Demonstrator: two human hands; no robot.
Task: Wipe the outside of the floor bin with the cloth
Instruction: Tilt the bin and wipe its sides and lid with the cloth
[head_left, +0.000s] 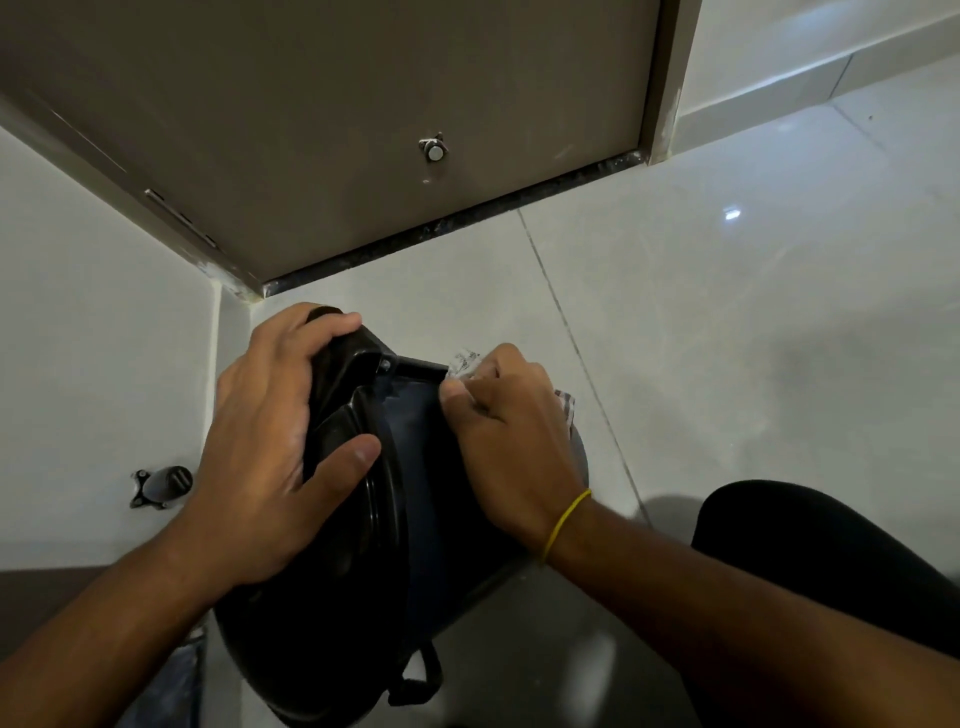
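A black floor bin (415, 519) with a black lid stands tilted on the tiled floor, low in the centre of the head view. My left hand (265, 447) grips the lid's raised hinge end, fingers over the top and thumb on the lid's rim. My right hand (509, 431) is closed on a pale patterned cloth (465, 362) and presses it against the bin's upper right side near the hinge. Most of the cloth is hidden under that hand; a bit shows at its far side. A yellow band circles my right wrist.
A brown door (363, 130) with a round door stop fitting (432, 148) is shut just beyond the bin. A wall-mounted stopper (161, 486) sits at the left. A white wall lies left, glossy floor tiles (727, 338) to the right. My dark-clad knee (810, 551) is at right.
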